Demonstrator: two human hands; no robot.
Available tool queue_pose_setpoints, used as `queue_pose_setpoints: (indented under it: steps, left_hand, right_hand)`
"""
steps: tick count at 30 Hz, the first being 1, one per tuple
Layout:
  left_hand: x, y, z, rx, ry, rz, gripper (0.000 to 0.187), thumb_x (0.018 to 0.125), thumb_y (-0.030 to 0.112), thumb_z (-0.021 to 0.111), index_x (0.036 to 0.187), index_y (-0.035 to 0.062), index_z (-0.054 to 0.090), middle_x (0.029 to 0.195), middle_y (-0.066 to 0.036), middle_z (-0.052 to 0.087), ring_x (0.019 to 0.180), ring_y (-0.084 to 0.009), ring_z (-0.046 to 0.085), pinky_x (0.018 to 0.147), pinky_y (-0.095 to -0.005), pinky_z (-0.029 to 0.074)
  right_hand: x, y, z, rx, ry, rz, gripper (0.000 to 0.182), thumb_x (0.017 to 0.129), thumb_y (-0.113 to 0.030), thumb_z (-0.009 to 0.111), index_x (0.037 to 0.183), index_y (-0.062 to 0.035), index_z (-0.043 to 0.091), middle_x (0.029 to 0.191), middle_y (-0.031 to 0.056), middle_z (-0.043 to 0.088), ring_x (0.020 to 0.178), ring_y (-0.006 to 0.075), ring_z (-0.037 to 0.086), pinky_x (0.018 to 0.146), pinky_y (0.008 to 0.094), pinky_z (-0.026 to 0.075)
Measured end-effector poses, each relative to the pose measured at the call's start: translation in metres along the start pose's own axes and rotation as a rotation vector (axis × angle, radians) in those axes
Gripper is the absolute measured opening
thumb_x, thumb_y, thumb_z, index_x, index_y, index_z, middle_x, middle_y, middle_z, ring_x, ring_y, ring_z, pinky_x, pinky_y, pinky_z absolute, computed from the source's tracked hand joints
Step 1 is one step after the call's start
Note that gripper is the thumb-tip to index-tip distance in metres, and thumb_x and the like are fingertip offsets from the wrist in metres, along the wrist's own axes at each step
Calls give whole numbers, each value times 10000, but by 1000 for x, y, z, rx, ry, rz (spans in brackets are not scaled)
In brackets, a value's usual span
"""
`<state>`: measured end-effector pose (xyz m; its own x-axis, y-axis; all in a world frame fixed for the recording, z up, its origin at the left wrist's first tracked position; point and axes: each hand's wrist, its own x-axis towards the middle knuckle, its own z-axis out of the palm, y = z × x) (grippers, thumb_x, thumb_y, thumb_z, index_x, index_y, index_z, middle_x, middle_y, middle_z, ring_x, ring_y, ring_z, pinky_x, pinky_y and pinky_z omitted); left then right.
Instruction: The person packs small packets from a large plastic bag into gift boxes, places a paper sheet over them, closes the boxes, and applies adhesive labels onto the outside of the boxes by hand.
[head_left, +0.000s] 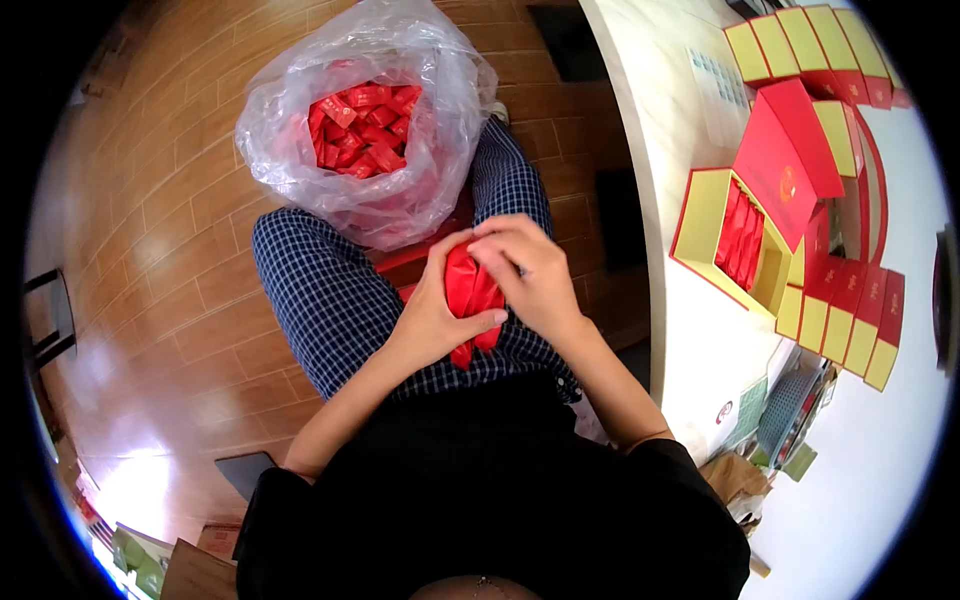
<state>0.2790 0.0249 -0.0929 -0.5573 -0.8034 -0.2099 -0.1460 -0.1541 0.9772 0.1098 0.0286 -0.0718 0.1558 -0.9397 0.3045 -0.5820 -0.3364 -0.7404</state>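
One bundle of red packets (470, 288): held above the checked trousers (320, 290), at least two packets, the exact number hidden by overlap.
Left hand (428, 320): fingers curled round the bundle, thumb across its near side.
Right hand (533, 275): fingers bent and close together at the bundle's upper end; whether they pinch it, I cannot tell.
Good handling: a light left grip should keep the packets from creasing, while the right fingertips are best used to even up the ends.
Plastic bag (262, 120): one, open, with loose packets (365, 130) too jumbled to count.
Open box (706, 218): one, on the white table (700, 335), partly filled with packets.
Closed boxes (845, 300): at least four in the near row, more beyond.
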Motion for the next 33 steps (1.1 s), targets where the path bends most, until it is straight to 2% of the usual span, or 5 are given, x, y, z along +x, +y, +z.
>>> queue_pose_setpoints:
  steps: [2, 6, 20, 23, 33]
  left_hand:
    - [9, 3, -1, -96, 40, -4, 924, 718, 247, 816, 1417, 69, 239, 1330, -163, 426, 1211, -235, 465, 1028, -354, 377]
    - [36, 28, 2, -266, -24, -37, 854, 787, 255, 777, 1419, 68, 234, 1295, -153, 446, 1197, -226, 469, 1011, -355, 391]
    - [-25, 1, 27, -182, -331, -318, 728, 949, 251, 573, 1453, 88, 75, 1295, -189, 450, 1200, -249, 488, 1034, -380, 368]
    - [-30, 8, 33, -92, -281, -203, 691, 946, 210, 561, 1455, 90, 110, 1321, -182, 428, 1242, -248, 444, 1069, -386, 316]
    - [124, 184, 188, 80, -390, 725, 713, 862, 302, 676, 1368, 8, 270, 1289, -208, 373, 1232, -320, 421, 1035, -390, 361]
  right_hand:
    - [-2, -3, -16, 551, 58, 507, 250, 978, -184, 497, 1148, -22, 583, 1046, 87, 607, 680, 131, 567, 583, 267, 480]
    - [2, -9, -58, 646, -74, 744, 449, 1013, -289, 419, 1388, -42, 413, 1133, 103, 574, 657, 71, 511, 542, 193, 414]
    - [-101, -9, -24, 948, -173, 943, 559, 916, -320, 620, 1380, -103, 397, 1001, 126, 557, 579, 91, 541, 458, 206, 439]
    - [-108, -10, -17, 873, -72, 874, 534, 920, -325, 613, 1370, -109, 421, 974, 105, 560, 581, 90, 544, 451, 204, 433]
    - [-73, -43, -256, 353, 693, 461, 457, 945, -223, 563, 1340, -3, 493, 1283, 75, 565, 1163, 157, 521, 986, 299, 418]
